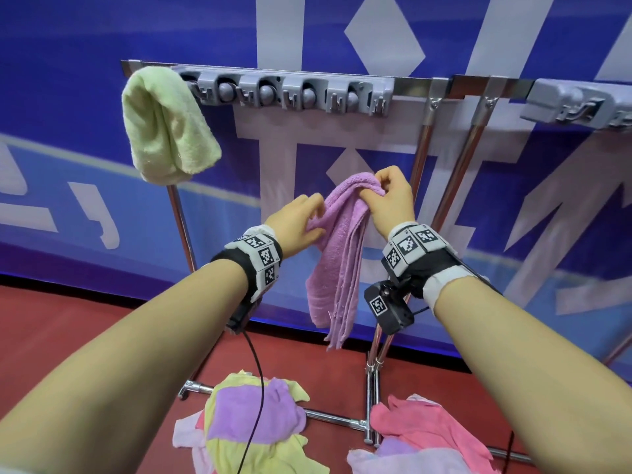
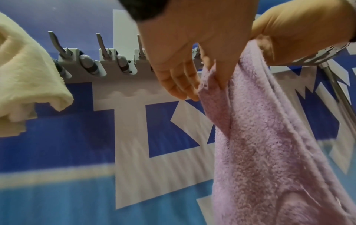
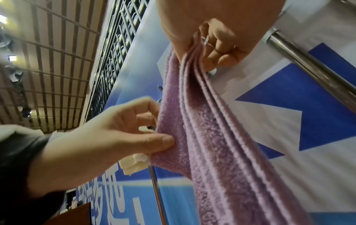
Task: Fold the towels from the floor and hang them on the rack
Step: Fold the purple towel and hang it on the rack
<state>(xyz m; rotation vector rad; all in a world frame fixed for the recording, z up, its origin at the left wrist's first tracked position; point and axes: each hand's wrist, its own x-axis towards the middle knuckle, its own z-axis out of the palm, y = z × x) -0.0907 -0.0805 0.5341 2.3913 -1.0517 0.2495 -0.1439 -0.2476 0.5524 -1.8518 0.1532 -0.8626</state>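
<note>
holding the folded purple towel [image 1: 342, 241] below the rack [image 1: 287, 92], ready to hang

my right hand [image 1: 390, 196] pinches the towel's top fold, its long axis hanging straight down; my left hand [image 1: 295, 225] pinches one side edge just lower. i judge the free clips lie up and left, beside the hung green towel [image 1: 167, 128], nearer my left
</note>
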